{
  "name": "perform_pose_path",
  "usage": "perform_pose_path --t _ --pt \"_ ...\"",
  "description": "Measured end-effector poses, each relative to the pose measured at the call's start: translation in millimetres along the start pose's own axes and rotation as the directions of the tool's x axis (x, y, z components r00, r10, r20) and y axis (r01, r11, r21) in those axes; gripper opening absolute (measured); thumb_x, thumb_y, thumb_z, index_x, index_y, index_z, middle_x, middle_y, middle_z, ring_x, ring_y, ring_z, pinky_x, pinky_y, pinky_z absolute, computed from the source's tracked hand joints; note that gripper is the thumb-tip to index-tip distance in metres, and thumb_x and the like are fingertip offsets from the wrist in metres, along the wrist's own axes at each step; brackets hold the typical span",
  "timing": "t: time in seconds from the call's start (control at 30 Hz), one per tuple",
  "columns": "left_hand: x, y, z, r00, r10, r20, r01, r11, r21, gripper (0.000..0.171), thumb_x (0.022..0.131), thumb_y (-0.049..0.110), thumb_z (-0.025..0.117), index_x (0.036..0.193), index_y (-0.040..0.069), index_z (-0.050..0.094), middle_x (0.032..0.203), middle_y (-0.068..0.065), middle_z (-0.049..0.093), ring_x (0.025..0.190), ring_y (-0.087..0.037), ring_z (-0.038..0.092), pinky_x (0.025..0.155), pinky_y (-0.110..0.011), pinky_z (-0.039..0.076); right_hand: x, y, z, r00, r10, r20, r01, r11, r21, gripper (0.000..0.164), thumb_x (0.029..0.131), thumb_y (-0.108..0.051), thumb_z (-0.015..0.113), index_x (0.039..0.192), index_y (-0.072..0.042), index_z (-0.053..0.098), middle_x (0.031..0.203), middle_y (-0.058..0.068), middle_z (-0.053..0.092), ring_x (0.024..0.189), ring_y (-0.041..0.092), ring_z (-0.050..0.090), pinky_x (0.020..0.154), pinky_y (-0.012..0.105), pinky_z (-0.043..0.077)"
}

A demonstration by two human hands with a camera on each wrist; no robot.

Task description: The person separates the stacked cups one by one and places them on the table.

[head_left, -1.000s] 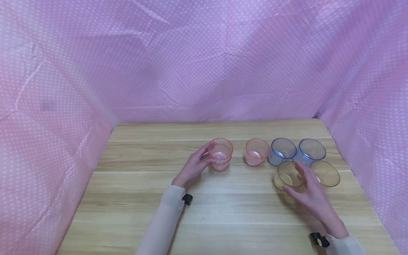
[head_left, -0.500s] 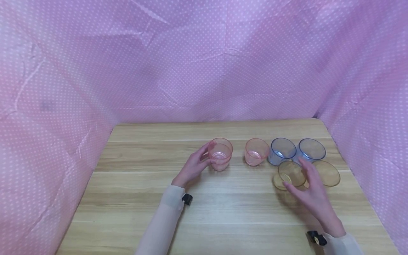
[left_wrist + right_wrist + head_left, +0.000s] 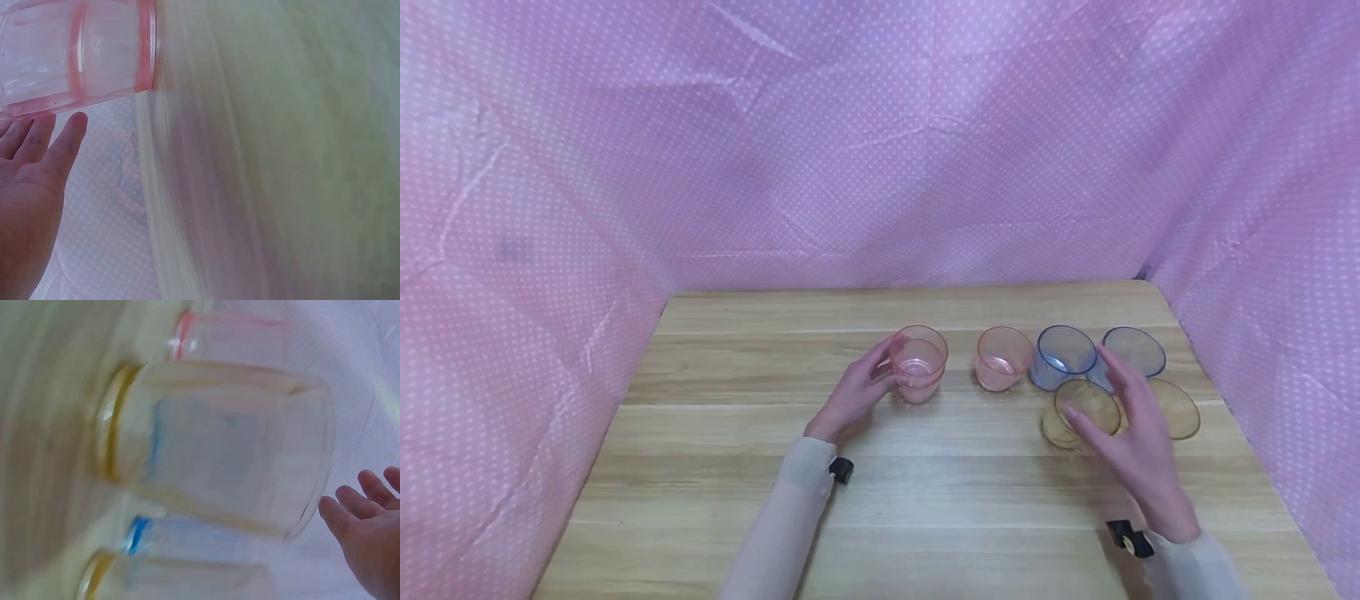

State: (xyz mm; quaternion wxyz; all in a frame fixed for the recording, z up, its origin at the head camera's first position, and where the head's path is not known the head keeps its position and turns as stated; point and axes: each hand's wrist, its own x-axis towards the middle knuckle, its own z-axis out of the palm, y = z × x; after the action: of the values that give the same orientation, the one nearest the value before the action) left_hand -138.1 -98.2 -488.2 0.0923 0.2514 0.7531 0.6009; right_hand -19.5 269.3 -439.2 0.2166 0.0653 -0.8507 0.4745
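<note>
My left hand point(image 3: 853, 396) holds two nested clear pink cups point(image 3: 917, 383) upright near the table's middle, thumb at the near side and fingers around the far side. In the left wrist view, the fingertips of the left hand point(image 3: 37, 162) lie against the side of the pink cups point(image 3: 103, 56). Over the front yellow cup point(image 3: 1063, 429) my right hand point(image 3: 1138, 437) hovers with thumb and fingers spread, gripping nothing. The right wrist view has the thumb or fingertip of the right hand point(image 3: 375, 525) close by the rim of that yellow cup point(image 3: 237, 450).
A single pink cup point(image 3: 1000, 367) stands right of the nested pair. Two blue cups point(image 3: 1056, 362) follow it to the right. Another yellow cup point(image 3: 1183, 408) sits partly behind the right hand. The wooden table point(image 3: 760, 500) is walled by pink dotted cloth point(image 3: 850, 167).
My right hand has moved slightly up and forward above the yellow and blue cups. The left hand and its pink cups stay in place.
</note>
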Motion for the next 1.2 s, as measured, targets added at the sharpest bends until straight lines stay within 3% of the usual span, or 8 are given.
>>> perform_pose_path --t 0.2,0.5,0.7,0.87,1.03,1.2 --pt "-1.1 -1.5 -0.3 1.0 -0.012 -0.005 0.012 1.0 -0.006 0.072 0.096 0.004 0.07 0.16 0.008 0.037 0.16 -0.009 0.045 0.147 -0.027 0.043 0.119 -0.035 0.041 10 -17 14 0.998 -0.03 0.051 0.026 0.997 0.068 0.097 0.072 0.015 0.085 0.156 -0.011 0.045 0.157 0.013 0.046 0.144 0.007 0.041 0.118 0.015 0.033" --pt "-2.9 -0.8 -0.8 1.0 -0.003 -0.006 0.003 1.0 -0.011 0.071 0.097 0.005 0.07 0.16 0.008 0.037 0.16 -0.009 0.045 0.147 -0.027 0.042 0.119 -0.037 0.041 21 -31 45 0.981 -0.161 0.107 0.145 0.979 0.141 0.097 0.069 0.014 0.087 0.155 -0.007 0.046 0.156 0.013 0.05 0.144 0.009 0.045 0.119 0.02 0.036" --pt "-1.0 -0.9 0.6 1.0 -0.003 -0.009 0.003 1.0 -0.014 0.071 0.097 0.005 0.07 0.16 0.007 0.038 0.16 -0.008 0.045 0.147 -0.026 0.043 0.117 -0.028 0.042 28 -37 65 0.973 -0.172 0.153 0.145 0.975 0.17 0.095 0.072 0.01 0.088 0.155 -0.008 0.046 0.157 0.01 0.049 0.143 0.01 0.046 0.118 0.02 0.037" --pt "-1.7 -1.8 2.2 1.0 -0.013 -0.02 0.012 1.0 -0.026 0.071 0.096 0.005 0.07 0.159 0.008 0.038 0.16 -0.007 0.046 0.147 -0.026 0.042 0.117 -0.03 0.043 34 -40 82 0.968 -0.183 0.174 0.146 0.968 0.205 0.095 0.073 0.008 0.089 0.155 -0.009 0.046 0.157 0.01 0.049 0.144 0.014 0.045 0.12 0.023 0.036" --pt "-3.4 -2.2 3.4 0.999 -0.016 -0.031 0.015 1.0 -0.025 0.072 0.096 0.004 0.071 0.159 0.009 0.038 0.16 -0.007 0.046 0.147 -0.026 0.042 0.117 -0.031 0.043 40 -44 100 0.964 -0.107 0.245 0.047 0.97 0.237 0.089 0.081 0.001 0.087 0.158 -0.013 0.044 0.16 0.007 0.046 0.145 0.025 0.045 0.12 0.025 0.036" --pt "-3.5 -1.7 5.2 1.0 -0.005 -0.025 0.004 1.0 -0.03 0.071 0.096 0.004 0.071 0.159 0.008 0.038 0.16 -0.008 0.046 0.147 -0.026 0.043 0.116 -0.031 0.044 46 -45 117 0.945 -0.017 0.325 -0.066 0.968 0.241 0.087 0.086 -0.009 0.086 0.16 -0.014 0.04 0.163 0.008 0.041 0.144 0.04 0.043 0.12 0.052 0.038"
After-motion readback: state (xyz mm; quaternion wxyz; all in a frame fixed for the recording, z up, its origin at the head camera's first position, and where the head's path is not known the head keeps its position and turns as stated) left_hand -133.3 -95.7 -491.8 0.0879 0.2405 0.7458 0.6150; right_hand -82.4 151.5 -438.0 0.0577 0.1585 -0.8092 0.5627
